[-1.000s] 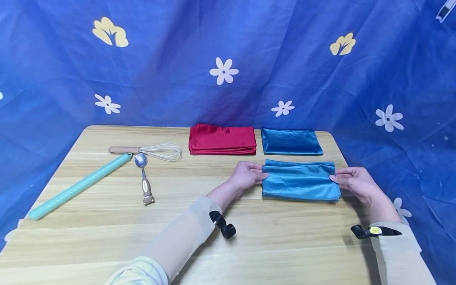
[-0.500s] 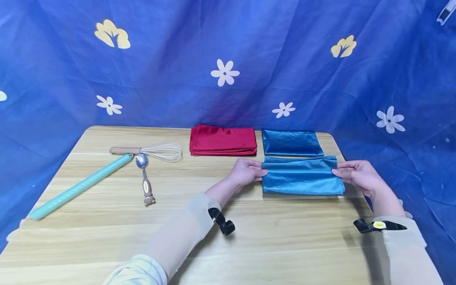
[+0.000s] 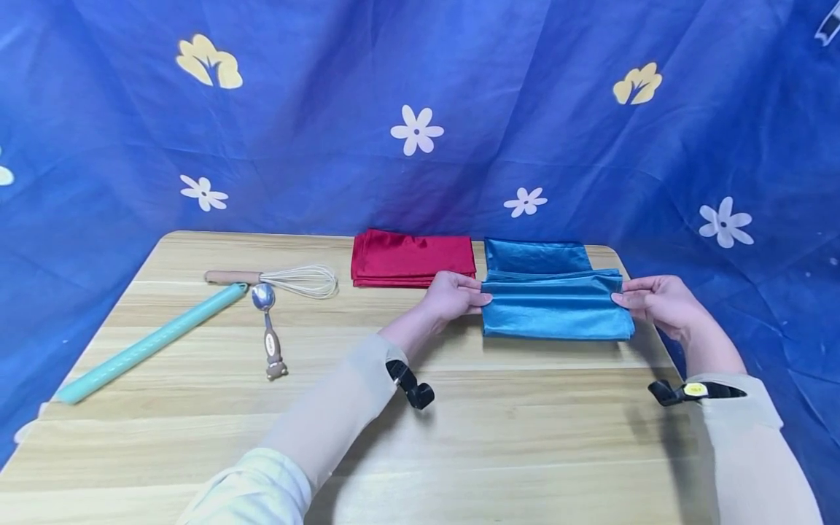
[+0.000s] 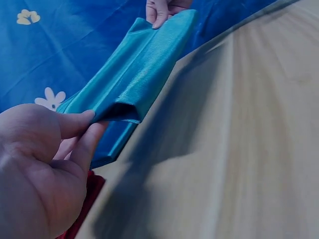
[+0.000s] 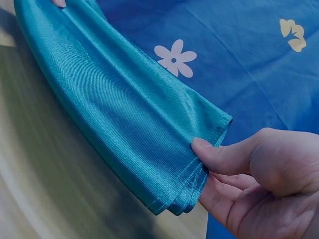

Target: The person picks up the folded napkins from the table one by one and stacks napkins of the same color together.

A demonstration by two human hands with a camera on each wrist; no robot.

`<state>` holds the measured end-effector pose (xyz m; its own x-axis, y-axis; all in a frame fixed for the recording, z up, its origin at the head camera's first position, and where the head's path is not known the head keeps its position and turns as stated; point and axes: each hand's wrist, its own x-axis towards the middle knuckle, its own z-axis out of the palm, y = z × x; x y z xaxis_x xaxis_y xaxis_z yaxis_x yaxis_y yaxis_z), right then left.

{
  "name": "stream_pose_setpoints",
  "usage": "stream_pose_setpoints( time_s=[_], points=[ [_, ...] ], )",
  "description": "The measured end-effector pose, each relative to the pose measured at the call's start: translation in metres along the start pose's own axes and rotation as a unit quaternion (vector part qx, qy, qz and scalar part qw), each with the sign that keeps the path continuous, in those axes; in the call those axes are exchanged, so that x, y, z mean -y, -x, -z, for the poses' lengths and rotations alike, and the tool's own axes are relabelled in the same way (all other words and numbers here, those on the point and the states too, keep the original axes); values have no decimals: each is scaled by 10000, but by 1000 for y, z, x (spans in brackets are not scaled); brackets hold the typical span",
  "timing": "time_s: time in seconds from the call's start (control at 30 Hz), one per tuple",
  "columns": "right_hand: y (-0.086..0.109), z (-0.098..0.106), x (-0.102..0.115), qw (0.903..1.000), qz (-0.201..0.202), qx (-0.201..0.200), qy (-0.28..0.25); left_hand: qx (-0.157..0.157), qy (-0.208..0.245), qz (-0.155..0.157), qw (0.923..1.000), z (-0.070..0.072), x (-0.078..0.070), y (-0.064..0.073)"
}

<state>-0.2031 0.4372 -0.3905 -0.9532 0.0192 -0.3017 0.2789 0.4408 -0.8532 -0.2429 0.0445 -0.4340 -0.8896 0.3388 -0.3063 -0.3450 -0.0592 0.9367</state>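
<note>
The folded light-blue satin cloth [image 3: 556,312] hung above the wooden table [image 3: 499,437], partly over the darker blue folded cloth [image 3: 534,255]. The left hand [image 3: 453,297] pinched one end between thumb and fingers, the right hand [image 3: 661,302] the other. Leftward lay a folded red cloth [image 3: 413,257], then a whisk [image 3: 262,278], a spoon [image 3: 270,335] and a turquoise rod [image 3: 155,343].

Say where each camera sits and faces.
Head: worn there, facing forward and down over the table; left hand, right hand and sleeves show.
Left wrist: worn there, looking along the light-blue cloth; left hand near, right hand far.
Right wrist: worn there, looking at the cloth's opposite end; right hand near, left fingertip at the top.
Shared: both wrist views show that cloth and curtain.
</note>
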Motion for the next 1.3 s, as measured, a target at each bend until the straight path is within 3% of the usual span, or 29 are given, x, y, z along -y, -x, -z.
stream_pose_setpoints(
  time_s=[0.27,0.6,0.77,1.3],
  points=[
    [-17,3,9,9999,-97,-90,-48,-163,-382,-147,9990,2,-13,-18],
    [-41,4,15,9989,-99,-258,377,-408,-561,-205,9974,0,-18,-42],
    [-51,3,20,9984,-58,-425,368,-669,-801,-309,9941,0,-26,-51],
    [-79,-6,34,9935,13,-1073,382,-879,-1076,-458,9892,0,-41,-75]
  ],
)
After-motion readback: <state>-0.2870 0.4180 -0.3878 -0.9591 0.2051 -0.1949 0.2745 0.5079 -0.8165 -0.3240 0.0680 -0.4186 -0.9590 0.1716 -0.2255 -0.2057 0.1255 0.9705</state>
